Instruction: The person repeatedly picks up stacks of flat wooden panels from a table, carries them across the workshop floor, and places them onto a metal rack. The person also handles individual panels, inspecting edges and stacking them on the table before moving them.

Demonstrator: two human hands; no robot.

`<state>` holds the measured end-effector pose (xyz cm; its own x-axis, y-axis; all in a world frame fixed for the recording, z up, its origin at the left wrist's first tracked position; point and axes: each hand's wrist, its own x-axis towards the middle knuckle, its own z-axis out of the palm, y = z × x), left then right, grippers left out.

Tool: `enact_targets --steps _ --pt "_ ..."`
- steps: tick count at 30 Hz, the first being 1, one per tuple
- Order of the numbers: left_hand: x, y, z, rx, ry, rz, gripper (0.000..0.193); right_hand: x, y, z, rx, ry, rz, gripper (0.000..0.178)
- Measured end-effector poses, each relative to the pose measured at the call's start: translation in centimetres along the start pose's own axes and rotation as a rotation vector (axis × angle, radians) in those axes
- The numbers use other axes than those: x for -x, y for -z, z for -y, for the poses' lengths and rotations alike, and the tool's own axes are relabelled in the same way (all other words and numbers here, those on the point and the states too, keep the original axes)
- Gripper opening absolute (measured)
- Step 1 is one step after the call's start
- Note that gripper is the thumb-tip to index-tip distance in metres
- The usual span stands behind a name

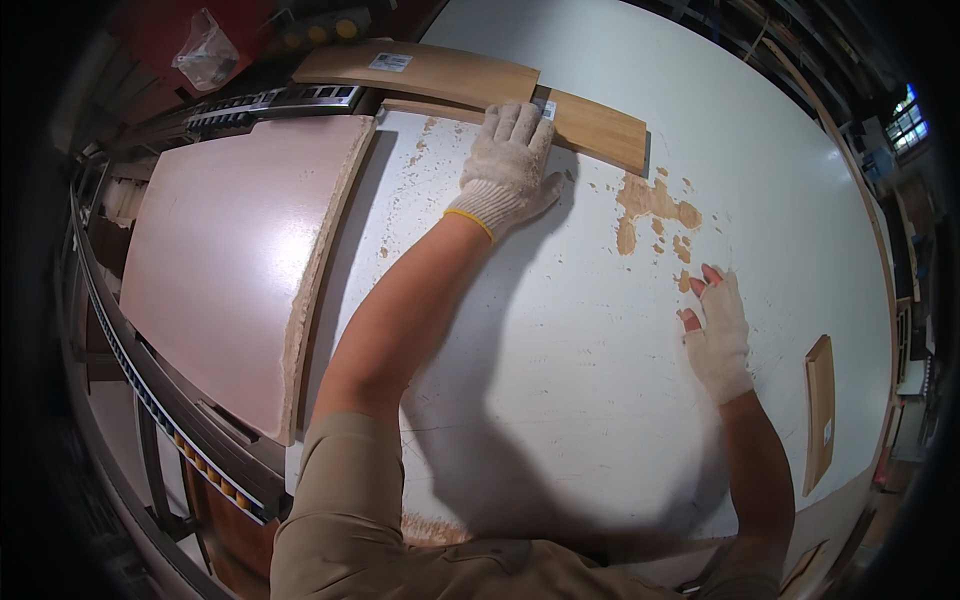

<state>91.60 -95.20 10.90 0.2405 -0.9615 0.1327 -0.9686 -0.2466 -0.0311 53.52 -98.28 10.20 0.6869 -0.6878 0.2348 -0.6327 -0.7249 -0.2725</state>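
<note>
Your gloved left hand point(507, 165) is open, fingers extended, gripping nothing, fingertips at a long, labelled tan board point(455, 78) and shorter board point(602, 128) across the white surface point(570, 350). Your right hand point(718, 340), half-curled, looks empty.

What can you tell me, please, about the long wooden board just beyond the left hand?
The long wooden board looks flat and light brown, probably wood or veneer, with a white label left of its middle. It lies broadly left to right, and its right end seems to overlap a shorter wooden board. The fingertips of the gloved left hand reach its near edge; whether they press on it is not clear.
</note>
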Motion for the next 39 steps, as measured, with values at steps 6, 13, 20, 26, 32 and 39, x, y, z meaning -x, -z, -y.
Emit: enact_targets --steps 6,13,20,26,32,39 --pt "5.9 -2.2 1.1 0.687 0.056 -0.642 0.046 -25.5 -4.9 13.9 0.169 0.212 0.044 0.077" --pt "6.1 -4.4 6.2 0.88 0.362 -1.159 0.022 -38.2 -10.1 23.2 0.193 0.23 0.349 0.104" --pt "6.9 -3.6 5.7 0.946 0.4 -1.151 0.021 -35.1 -9.5 13.0 -0.007 0.253 0.43 0.122" --pt "6.0 -3.5 5.2 0.97 0.39 -1.097 0.023 -28.1 -6.4 11.6 0.204 0.188 0.384 0.121" --pt "11.5 -3.2 -1.1 1.11 0.779 -0.823 0.043 -16.1 -3.2 13.4 0.149 0.001 0.404 0.12" --pt "22.5 2.3 -12.7 2.414 0.939 -0.516 0.066 1.1 3.8 14.4 0.294 0.376 0.077 0.113"
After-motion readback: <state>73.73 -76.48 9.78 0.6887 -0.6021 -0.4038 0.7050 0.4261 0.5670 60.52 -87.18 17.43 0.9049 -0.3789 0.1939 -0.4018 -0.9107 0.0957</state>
